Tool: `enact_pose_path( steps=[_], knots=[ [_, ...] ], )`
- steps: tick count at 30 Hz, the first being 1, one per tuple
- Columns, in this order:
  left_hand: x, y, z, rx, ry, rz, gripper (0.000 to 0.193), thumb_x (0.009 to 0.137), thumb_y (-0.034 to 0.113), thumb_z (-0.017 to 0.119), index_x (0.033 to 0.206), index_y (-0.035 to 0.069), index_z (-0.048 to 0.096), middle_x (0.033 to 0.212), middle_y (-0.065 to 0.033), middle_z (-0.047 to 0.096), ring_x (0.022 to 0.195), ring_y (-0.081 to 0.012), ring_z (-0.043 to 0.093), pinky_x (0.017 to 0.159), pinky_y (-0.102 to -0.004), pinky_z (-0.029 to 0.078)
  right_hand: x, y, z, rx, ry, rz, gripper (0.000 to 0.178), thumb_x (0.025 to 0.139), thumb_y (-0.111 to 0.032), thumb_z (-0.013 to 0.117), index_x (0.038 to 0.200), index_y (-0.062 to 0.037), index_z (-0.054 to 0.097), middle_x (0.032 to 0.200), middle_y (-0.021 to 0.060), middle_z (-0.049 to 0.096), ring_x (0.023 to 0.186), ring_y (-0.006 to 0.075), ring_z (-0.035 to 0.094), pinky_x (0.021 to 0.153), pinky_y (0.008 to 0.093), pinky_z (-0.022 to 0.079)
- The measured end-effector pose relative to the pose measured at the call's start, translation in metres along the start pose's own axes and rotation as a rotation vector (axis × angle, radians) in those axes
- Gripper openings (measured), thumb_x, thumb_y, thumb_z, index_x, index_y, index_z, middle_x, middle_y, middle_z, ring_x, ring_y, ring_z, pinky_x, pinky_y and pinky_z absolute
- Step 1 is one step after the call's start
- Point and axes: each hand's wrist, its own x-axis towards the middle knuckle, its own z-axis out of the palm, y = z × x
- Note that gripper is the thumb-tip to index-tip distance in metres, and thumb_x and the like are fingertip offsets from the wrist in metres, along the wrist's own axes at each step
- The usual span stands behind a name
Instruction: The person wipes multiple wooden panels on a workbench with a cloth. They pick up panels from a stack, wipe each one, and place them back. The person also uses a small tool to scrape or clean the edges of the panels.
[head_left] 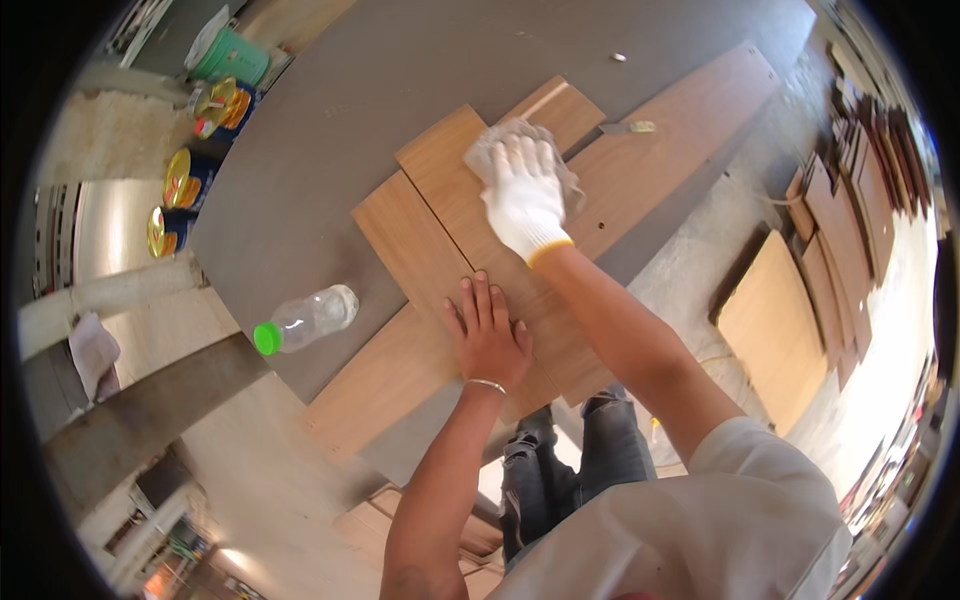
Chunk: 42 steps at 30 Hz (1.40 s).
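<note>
My left hand (494, 345), bare with a bracelet at the wrist, lies flat with fingers spread on a light-brown wooden panel (405, 230). My right hand (526, 200) wears a white knit glove and presses a crumpled, greyish cloth (484, 150) onto the neighbouring panel (445, 145). A dark narrow gap separates these two panels. They lie across a long wooden board (690, 135) that runs diagonally over the grey table (300, 150). Right of the glove, a small putty knife (630, 128) rests on the long board.
A clear plastic bottle with a green cap (315, 318) lies on the table's left. Several metal cans (182, 180) and a green bucket (230, 55) stand beyond the left edge. Stacked brown boards (845, 240) and a pale panel (775, 330) are at the right.
</note>
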Motion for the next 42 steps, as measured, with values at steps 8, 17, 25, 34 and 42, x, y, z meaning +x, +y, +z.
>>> enact_pose_path(
  steps=[8, 17, 25, 34, 42],
  knots=[
    [0.028, 0.004, -0.054, 0.018, -0.344, -0.031, 0.066, 0.095, 0.028, 0.060, 0.152, -0.002, 0.045, 0.169, -0.0258, 0.027, 0.157, -0.0450, 0.020, 0.126, -0.0635, 0.018, -0.159, 0.027, -0.046, 0.090, -0.035, 0.082, 0.074, 0.075, -0.025, 0.081, 0.140, 0.0016, 0.057, 0.152, 0.0199, 0.053, 0.150, 0.0397, 0.037, 0.127, 0.0552, 0.021],
    [0.143, -0.094, -0.029, 0.190, 0.235, 0.257, 0.067, 0.102, 0.030, 0.052, 0.165, 0.015, 0.034, 0.173, -0.0155, 0.025, 0.160, -0.0385, 0.020, 0.128, -0.0597, 0.014, -0.233, 0.030, -0.068, 0.144, -0.216, 0.224, 0.078, 0.076, -0.023, 0.081, 0.147, -0.0012, 0.054, 0.157, 0.0202, 0.048, 0.156, 0.0391, 0.030, 0.129, 0.0585, 0.016],
    [0.153, -0.085, -0.014, 0.177, 0.232, 0.276, 0.069, 0.103, 0.032, 0.049, 0.167, 0.014, 0.030, 0.175, -0.0140, 0.022, 0.161, -0.0371, 0.017, 0.127, -0.0608, 0.012, -0.069, 0.000, -0.012, 0.174, 0.049, 0.167, 0.067, 0.087, -0.028, 0.073, 0.146, -0.0033, 0.055, 0.157, 0.0149, 0.051, 0.152, 0.0352, 0.036, 0.130, 0.0510, 0.020],
    [0.148, -0.091, -0.032, 0.273, 0.232, 0.261, 0.067, 0.103, 0.032, 0.049, 0.166, 0.015, 0.031, 0.172, -0.0144, 0.027, 0.158, -0.0375, 0.024, 0.125, -0.0630, 0.020, -0.304, 0.058, -0.105, 0.229, -0.268, 0.324, 0.076, 0.073, -0.012, 0.077, 0.145, 0.0013, 0.055, 0.158, 0.0218, 0.046, 0.155, 0.0441, 0.030, 0.129, 0.0599, 0.017],
    [0.150, -0.088, -0.021, 0.243, 0.259, 0.290, 0.066, 0.104, 0.032, 0.048, 0.166, 0.016, 0.031, 0.171, -0.0135, 0.028, 0.157, -0.0361, 0.024, 0.126, -0.0617, 0.019, -0.248, 0.047, -0.076, 0.234, -0.149, 0.282, 0.077, 0.074, -0.016, 0.077, 0.145, 0.0015, 0.055, 0.158, 0.0204, 0.047, 0.155, 0.0421, 0.031, 0.129, 0.0585, 0.018]
  ],
)
